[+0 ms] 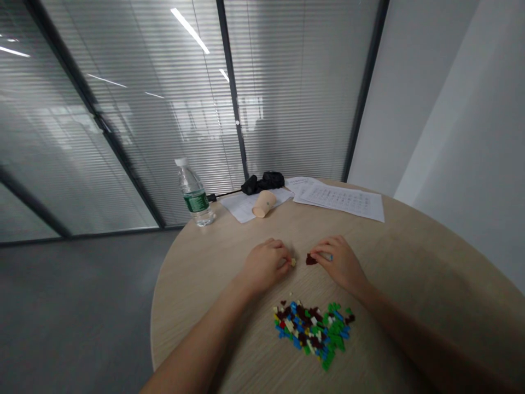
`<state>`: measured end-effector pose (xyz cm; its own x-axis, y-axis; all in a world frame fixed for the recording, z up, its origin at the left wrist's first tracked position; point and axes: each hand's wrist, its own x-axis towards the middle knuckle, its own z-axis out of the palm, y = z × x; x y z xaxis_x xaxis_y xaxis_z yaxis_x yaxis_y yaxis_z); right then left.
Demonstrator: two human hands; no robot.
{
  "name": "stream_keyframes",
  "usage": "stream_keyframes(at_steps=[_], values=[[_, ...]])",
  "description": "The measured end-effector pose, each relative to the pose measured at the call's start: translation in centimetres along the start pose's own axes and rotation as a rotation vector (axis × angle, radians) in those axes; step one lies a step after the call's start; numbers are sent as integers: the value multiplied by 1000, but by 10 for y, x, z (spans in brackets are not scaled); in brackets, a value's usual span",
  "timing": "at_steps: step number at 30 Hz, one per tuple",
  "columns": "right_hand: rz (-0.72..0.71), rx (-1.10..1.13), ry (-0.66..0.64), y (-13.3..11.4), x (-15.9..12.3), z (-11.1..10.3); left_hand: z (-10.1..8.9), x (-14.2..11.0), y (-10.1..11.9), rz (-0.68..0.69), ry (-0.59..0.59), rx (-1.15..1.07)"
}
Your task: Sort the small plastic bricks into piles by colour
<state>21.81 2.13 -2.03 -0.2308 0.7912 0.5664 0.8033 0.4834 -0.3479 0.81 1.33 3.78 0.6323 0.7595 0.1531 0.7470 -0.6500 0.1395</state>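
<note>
My left hand (pixel 269 261) is closed in a pinch on a small cream toy brick (pixel 293 262) just above or at the tabletop. Across a short gap, my right hand (pixel 337 262) pinches a dark brown toy brick piece (pixel 310 259); whether it is one brick or several joined is too small to tell. A bit of blue (pixel 331 257) shows by the right fingers. Between my forearms, nearer to me, lies a loose pile of small toy bricks (pixel 314 328) in brown, green, blue, cream, yellow and red.
The round wooden table (pixel 192 295) carries a water bottle (pixel 197 200) at the far left. A paper cup (pixel 263 204) lies on its side on a sheet. Behind it is a black folded item (pixel 264 182), with printed papers (pixel 340 200) to the right. Blinds-covered glass stands beyond.
</note>
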Motion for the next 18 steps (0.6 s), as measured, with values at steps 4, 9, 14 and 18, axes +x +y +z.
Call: stream_keyframes(at_steps=[4,9,14,18], values=[[11,-15,-9,2,-1,1,2,0,-2,-1,7,-3],[14,-17,-16,1,-1,-1,4,-1,-5,-164,-1,33],[30,-23,-29,1,-2,-1,4,-4,-10,-359,-33,64],[7,-38,-25,3,-3,-1,6,-4,-13,-353,-46,29]])
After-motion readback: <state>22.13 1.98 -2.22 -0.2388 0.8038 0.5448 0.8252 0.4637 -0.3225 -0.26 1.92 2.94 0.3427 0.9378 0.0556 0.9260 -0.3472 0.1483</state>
